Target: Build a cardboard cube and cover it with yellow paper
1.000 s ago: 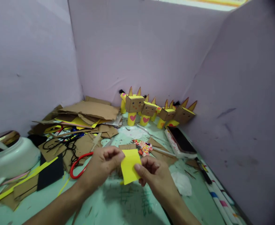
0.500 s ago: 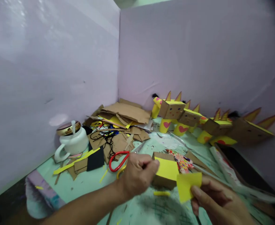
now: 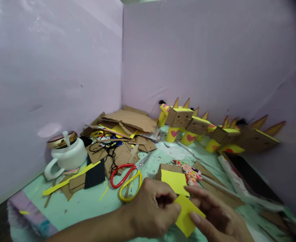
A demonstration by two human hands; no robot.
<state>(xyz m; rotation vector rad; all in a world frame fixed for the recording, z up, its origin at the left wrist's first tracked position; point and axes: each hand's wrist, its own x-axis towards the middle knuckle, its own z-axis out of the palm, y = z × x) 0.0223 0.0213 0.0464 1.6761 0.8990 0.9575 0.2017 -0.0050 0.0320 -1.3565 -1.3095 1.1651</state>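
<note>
A small yellow paper piece [image 3: 186, 218] is between my two hands, low in the head view. My left hand [image 3: 153, 208] is closed in a pinch at its left edge. With thumb on its face and fingers behind, my right hand [image 3: 220, 216] grips the right side. Just beyond stands a brown cardboard box [image 3: 160, 173], partly hidden by my hands, with a yellow paper square [image 3: 174, 180] on its top. Scissors [image 3: 130, 179] with one red and one yellow handle lie to the left of the box, blades apart.
Cardboard scraps [image 3: 131, 119] and black cord are heaped at the back. A white mug [image 3: 71, 156] with a brown-and-gold lid stands left. Several yellow-and-cardboard horned figures [image 3: 180, 117] line the back right, near a dark tray [image 3: 251, 178]. Patterned fabric [image 3: 189, 171] lies behind the box.
My right hand has brought the yellow paper piece left and down to my left hand, which now pinches its edge. The view has shifted a little, and more of the scissors shows.
</note>
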